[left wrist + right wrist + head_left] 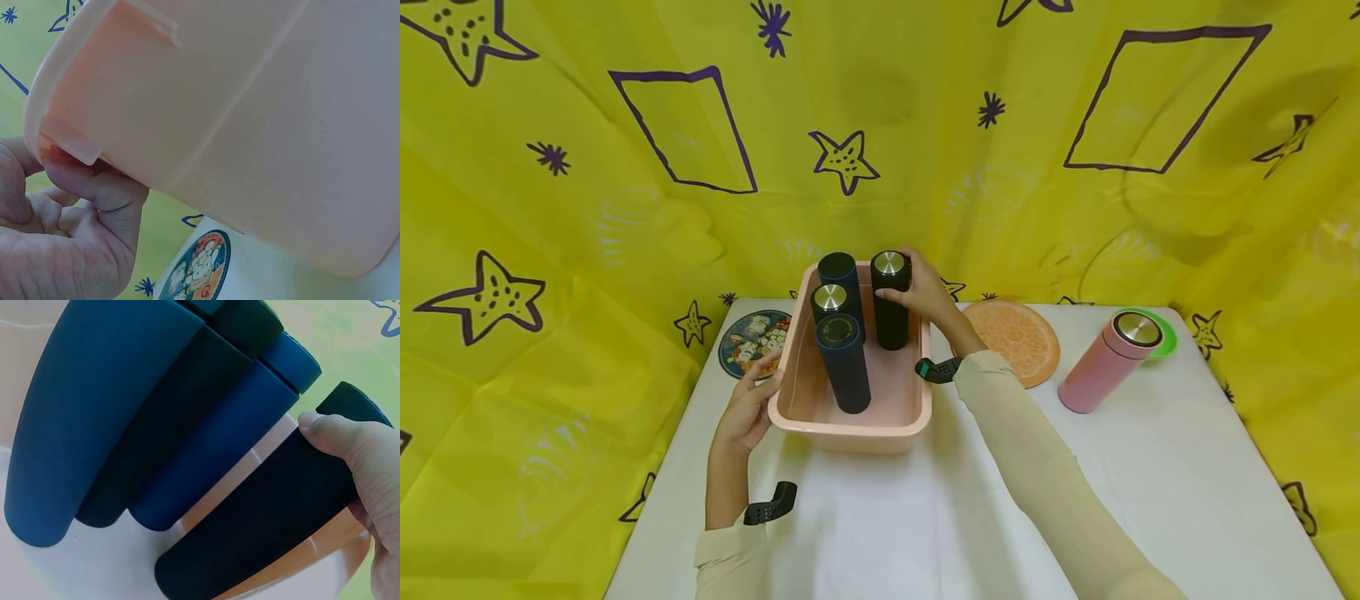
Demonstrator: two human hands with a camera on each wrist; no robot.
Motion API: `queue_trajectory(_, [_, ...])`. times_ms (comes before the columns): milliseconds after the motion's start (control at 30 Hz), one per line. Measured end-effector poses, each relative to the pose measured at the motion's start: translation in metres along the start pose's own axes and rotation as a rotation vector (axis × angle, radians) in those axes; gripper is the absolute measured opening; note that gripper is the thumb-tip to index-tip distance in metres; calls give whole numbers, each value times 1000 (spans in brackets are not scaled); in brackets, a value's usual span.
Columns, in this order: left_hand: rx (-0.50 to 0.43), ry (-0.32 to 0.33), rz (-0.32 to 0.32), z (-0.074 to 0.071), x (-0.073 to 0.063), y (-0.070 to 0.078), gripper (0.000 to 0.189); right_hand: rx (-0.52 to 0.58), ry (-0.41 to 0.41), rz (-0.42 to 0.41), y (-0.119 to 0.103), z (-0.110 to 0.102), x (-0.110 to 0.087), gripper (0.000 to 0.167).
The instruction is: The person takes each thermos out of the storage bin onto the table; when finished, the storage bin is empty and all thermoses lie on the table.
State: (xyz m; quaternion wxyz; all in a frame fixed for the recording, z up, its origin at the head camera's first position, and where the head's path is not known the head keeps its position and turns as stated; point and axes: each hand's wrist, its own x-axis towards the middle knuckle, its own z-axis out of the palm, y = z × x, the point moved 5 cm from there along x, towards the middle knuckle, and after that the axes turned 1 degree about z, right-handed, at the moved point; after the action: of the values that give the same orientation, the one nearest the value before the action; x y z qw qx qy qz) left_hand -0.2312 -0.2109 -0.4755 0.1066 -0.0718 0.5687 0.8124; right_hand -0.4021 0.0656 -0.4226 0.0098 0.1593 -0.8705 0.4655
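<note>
A pink plastic basin [857, 431] stands on the white table, with several flasks upright inside. My left hand [749, 410] holds the basin by the rim on its left side, and in the left wrist view my fingers curl under that rim. My right hand [927, 293] grips a black flask [891, 321] with a silver-topped lid near its upper end, at the basin's back right. Left of it stand a dark blue flask [847, 375] in front, a black silver-topped flask [831, 297] behind that, and another dark blue flask [838, 267] at the back.
To the right a pink flask [1097, 367] with a silver-topped lid stands beside a green round item [1167, 340]. An orange round mat [1018, 346] lies right of the basin, a patterned round mat [752, 337] left of it. Yellow patterned cloth [910, 150] hangs behind.
</note>
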Motion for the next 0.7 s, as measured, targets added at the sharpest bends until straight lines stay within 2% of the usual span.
queue_trajectory(467, [5, -3, 6, 0, 1, -2, 51, 35, 41, -34, -3, 0, -3, 79])
queue_trajectory(700, [8, -6, 11, -1, 0, 0, 51, 82, 89, -53, -8, -5, -2, 79])
